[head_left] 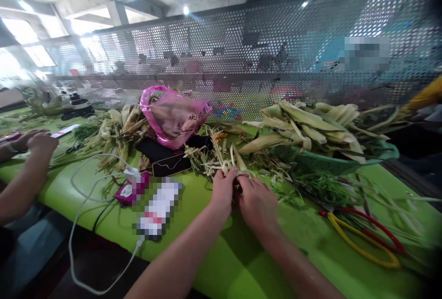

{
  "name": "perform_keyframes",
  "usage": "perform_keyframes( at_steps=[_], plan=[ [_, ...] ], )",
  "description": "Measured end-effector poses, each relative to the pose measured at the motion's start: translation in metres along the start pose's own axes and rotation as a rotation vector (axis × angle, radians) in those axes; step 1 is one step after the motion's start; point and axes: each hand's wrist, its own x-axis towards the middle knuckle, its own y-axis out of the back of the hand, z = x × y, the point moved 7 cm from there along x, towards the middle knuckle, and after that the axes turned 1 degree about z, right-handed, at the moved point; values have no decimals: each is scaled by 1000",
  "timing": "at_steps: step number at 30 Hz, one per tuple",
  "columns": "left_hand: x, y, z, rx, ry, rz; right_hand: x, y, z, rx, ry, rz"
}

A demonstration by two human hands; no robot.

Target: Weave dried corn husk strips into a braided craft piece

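Pale corn husk strips [226, 165] rise from between my two hands, which meet over the green table. My left hand [223, 189] is closed, pinching the strips with thumb and fingers. Right beside it, my right hand [256, 197] is also closed on the husk strips, its fingers curled so that the tips are hidden. Just beyond the hands lie loose husk scraps [210, 161]. To the right stands a green basket [383, 154] heaped with dried corn husks [321, 124].
Scissors with red and yellow handles [362, 241] lie at right beside green plant strands [322, 188]. A charging phone [160, 209], a magenta power adapter [133, 190] and a pink bag [172, 117] are left. A perforated metal screen [221, 50] stands behind. Another person's hands [37, 142] are far left.
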Motion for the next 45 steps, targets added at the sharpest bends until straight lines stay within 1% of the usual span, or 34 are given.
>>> perform_keyframes(
  at_steps=[3, 6, 8, 10, 13, 16, 19, 20, 21, 24, 25, 27, 29, 31, 33, 35, 39, 42, 44, 45],
  plan=[
    [-4, -3, 0, 9, -33, -10, 2, 0, 2, -1, -16, 26],
    [-7, -4, 11, 103, -102, -9, 3, 0, 4, 32, -27, 2],
    [-6, -1, 22, 176, -162, 15, 1, -1, 5, 64, -51, -55],
    [-3, 5, 33, 232, -218, 47, -2, -3, 6, 123, -76, -140],
    [3, 11, 46, 270, -280, 50, -6, -4, 6, 242, -110, -273],
    [5, 12, 52, 299, -312, 13, -7, -2, 7, 372, -104, -363],
    [4, 8, 51, 344, -291, -18, -5, 0, 6, 599, -37, -440],
    [4, 6, 49, 350, -275, -35, -3, 3, 9, 687, -42, -429],
    [3, 4, 47, 353, -256, -59, -1, 6, 13, 773, -68, -390],
    [0, -6, 38, 361, -188, -174, 3, 8, 35, 998, -236, -226],
    [-2, -10, 35, 369, -166, -214, 3, 5, 40, 1055, -295, -207],
    [-6, -15, 30, 390, -130, -272, 2, -5, 47, 1139, -373, -222],
    [-9, -17, 25, 399, -94, -302, 2, -11, 52, 1141, -395, -227],
    [-10, -16, 20, 390, -26, -307, 3, -13, 56, 1077, -377, -211],
    [-8, -13, 13, 359, 55, -299, 3, -12, 61, 990, -361, -195],
    [-5, -9, 10, 321, 106, -280, 4, -11, 68, 945, -372, -170],
    [-3, -8, 12, 268, 111, -282, 3, -13, 82, 959, -458, -138],
    [-5, -8, 17, 278, 99, -271, 4, -8, 85, 942, -476, -118],
    [-7, -8, 19, 299, 90, -264, 4, -6, 82, 972, -489, -151],
    [-8, -9, 19, 314, 86, -272, 3, -7, 79, 1013, -502, -195]
  ],
)
